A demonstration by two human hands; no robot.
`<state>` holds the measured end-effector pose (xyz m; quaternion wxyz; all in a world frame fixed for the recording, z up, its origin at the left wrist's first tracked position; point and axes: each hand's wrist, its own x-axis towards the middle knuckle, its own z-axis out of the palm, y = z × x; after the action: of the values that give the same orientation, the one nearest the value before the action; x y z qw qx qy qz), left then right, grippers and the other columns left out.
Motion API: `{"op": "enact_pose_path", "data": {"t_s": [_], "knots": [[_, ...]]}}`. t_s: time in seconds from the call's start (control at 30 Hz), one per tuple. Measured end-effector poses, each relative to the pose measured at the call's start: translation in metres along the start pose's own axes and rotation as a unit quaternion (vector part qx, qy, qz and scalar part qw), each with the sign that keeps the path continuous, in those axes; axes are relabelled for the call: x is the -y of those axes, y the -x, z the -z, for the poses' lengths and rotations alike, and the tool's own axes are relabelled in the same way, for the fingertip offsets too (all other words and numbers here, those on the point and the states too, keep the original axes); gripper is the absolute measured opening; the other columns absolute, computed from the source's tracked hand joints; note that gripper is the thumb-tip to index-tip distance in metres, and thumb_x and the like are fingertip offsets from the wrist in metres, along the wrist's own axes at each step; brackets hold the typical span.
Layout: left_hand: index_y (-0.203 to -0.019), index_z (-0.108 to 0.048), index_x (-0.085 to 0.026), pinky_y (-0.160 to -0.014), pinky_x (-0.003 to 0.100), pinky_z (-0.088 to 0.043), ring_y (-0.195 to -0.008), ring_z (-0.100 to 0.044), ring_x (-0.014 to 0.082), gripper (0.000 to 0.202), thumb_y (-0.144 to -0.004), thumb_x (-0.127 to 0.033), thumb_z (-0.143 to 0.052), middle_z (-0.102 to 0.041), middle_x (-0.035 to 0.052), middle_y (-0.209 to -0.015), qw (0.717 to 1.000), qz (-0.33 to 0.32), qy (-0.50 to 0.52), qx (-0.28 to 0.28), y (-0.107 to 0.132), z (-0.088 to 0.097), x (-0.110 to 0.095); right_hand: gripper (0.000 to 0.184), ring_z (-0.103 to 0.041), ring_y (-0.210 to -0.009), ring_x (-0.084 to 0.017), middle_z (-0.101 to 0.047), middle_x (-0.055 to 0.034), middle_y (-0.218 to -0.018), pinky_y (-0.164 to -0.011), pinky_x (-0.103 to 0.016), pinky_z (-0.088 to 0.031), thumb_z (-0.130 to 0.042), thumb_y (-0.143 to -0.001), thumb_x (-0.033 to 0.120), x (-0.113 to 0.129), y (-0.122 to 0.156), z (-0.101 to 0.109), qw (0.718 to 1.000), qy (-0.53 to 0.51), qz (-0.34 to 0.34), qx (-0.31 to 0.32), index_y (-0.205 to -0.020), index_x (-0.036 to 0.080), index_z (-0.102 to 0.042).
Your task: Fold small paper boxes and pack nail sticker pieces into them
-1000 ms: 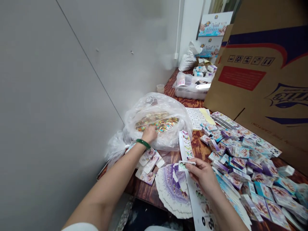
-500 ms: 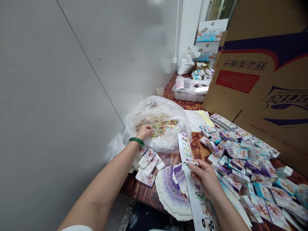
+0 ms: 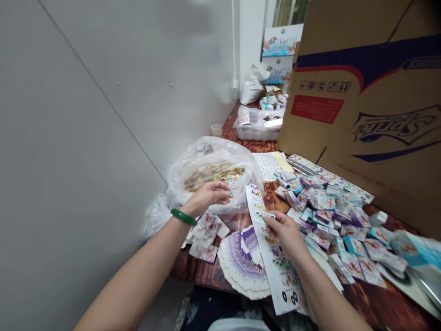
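My left hand (image 3: 210, 195), with a green bangle on its wrist, hovers just in front of a clear plastic bag (image 3: 210, 172) of shiny coloured bits; its fingers pinch a small coloured piece. My right hand (image 3: 280, 230) grips a small white folded card (image 3: 263, 216) between thumb and fingers, over a long white sticker sheet (image 3: 279, 271). An upright strip of coloured stickers (image 3: 254, 200) stands between the two hands. A fanned stack of purple-printed cards (image 3: 239, 271) lies below them.
Several small nail-sticker packets (image 3: 330, 216) cover the wooden table (image 3: 206, 271) at the right. A big cardboard carton (image 3: 365, 105) leans behind them. A clear tub (image 3: 257, 128), white bags and display boxes sit at the far end. A grey wall runs along the left.
My left hand has come out of the plastic bag toward my right hand, pinching a small piece. The right hand stays on its card; the view has shifted right.
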<state>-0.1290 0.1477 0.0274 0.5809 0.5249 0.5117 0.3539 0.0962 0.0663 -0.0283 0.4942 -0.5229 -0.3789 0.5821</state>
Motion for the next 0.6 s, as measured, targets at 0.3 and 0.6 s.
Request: {"op": "enact_pose_path", "data": {"t_s": [0.3, 0.6], "knots": [[-0.071, -0.067, -0.017, -0.061, 0.024, -0.045, -0.063, -0.059, 0.0140, 0.007, -0.070, -0.020, -0.061, -0.064, 0.0008, -0.068, 0.967, -0.077, -0.244, 0.014, 0.040, -0.060, 0.016, 0.021, -0.043, -0.042, -0.009, -0.054, 0.0035, -0.049, -0.045, -0.024, -0.032, -0.058, -0.069, 0.030, 0.008, 0.003, -0.024, 0.995, 0.047, 0.009, 0.091, -0.080, 0.015, -0.068], [-0.092, -0.067, -0.018, -0.076, 0.026, -0.045, -0.081, -0.061, 0.0169, 0.017, -0.084, -0.025, -0.054, -0.067, 0.0040, -0.088, 0.925, -0.164, -0.341, -0.017, 0.056, -0.041, 0.031, 0.024, -0.033, -0.041, -0.007, -0.046, 0.0060, -0.043, -0.042, -0.023, -0.021, -0.074, -0.059, 0.037, 0.000, 0.008, -0.013, 0.993, 0.092, 0.002, 0.077, -0.071, 0.016, -0.070]]}}
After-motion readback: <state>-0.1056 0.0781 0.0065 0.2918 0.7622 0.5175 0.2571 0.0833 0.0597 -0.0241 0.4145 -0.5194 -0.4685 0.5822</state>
